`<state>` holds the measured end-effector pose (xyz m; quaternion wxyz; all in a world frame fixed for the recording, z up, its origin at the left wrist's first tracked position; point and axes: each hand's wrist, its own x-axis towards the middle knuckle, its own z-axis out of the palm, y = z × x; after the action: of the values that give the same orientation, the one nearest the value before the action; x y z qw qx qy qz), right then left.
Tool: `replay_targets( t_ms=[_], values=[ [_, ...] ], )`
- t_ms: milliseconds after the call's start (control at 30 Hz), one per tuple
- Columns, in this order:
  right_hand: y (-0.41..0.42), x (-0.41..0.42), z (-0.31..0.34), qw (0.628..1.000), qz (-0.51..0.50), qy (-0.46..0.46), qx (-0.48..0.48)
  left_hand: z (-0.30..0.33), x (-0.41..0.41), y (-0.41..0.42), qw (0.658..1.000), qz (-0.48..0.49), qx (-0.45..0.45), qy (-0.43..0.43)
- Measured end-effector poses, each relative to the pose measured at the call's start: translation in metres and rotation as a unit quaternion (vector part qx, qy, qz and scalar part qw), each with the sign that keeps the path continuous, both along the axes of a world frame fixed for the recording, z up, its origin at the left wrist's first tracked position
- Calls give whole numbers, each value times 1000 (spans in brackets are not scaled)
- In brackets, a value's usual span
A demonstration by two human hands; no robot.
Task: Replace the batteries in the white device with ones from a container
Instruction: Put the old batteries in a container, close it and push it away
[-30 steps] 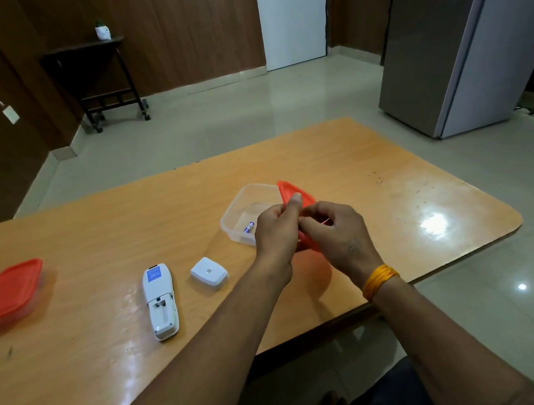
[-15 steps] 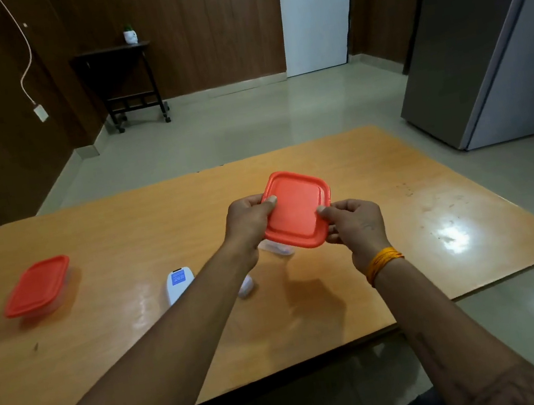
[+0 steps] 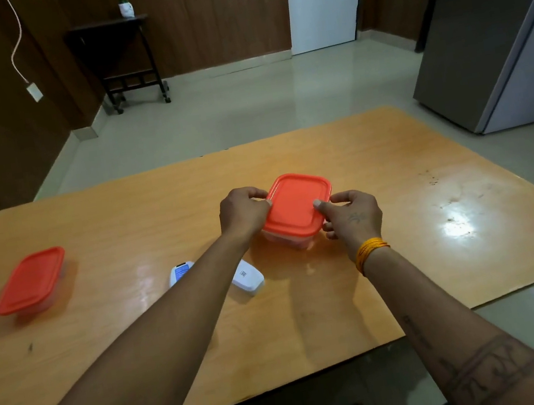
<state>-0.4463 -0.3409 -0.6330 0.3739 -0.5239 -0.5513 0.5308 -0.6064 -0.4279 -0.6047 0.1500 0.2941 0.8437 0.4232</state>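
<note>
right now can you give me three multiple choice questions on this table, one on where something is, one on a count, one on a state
1. Where is the second lidded container?
A. far on the person's left of the table
B. beside the right hand
C. on the floor

2. How many red lids show?
A. one
B. two
C. three

3. What state is the container between the hands in?
A. open, lid beside it
B. tipped over
C. lid on top, both hands at its edges

Answers: 1 A, it sits alone near the left edge. 2 B, one on each container. 3 C, the left hand and right hand pinch opposite sides of the lid.
</note>
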Motion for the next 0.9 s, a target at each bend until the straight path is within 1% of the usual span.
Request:
replay_targets(
  t_ms=[167, 300, 400, 500, 633, 667, 700, 767, 833, 900],
  values=[
    [-1, 0, -5, 999, 34, 3, -23, -4, -4, 0, 1000, 11, -1, 10],
    [-7, -1, -6, 999, 39, -6, -31, -2, -3, -5, 1000, 11, -19, -16],
    [-8, 1, -6, 999, 30, -11, -28, 1, -1, -10, 997, 9, -17, -70],
    [-12, 5, -6, 999, 29, -11, -25, 4, 5, -17, 990, -2, 19, -141],
    [-20, 7, 1, 997, 58, 46, -33, 8, 21, -35, 974, -2, 49, -219],
    [-24, 8, 4, 996, 70, 52, -30, 7, 24, -41, 973, 8, 55, -226],
    [-28, 7, 7, 995, 83, 49, -23, 3, 26, -46, 975, 28, 61, -213],
    [-41, 6, 11, 993, 115, 28, -16, -1, 35, -58, 981, 72, 88, -159],
    [-57, 3, 15, 986, 158, 28, -47, 0, 46, -65, 983, 98, 119, -100],
    [-70, 2, 18, 979, 174, 61, -88, 4, 57, -68, 983, 100, 134, -72]
  ],
)
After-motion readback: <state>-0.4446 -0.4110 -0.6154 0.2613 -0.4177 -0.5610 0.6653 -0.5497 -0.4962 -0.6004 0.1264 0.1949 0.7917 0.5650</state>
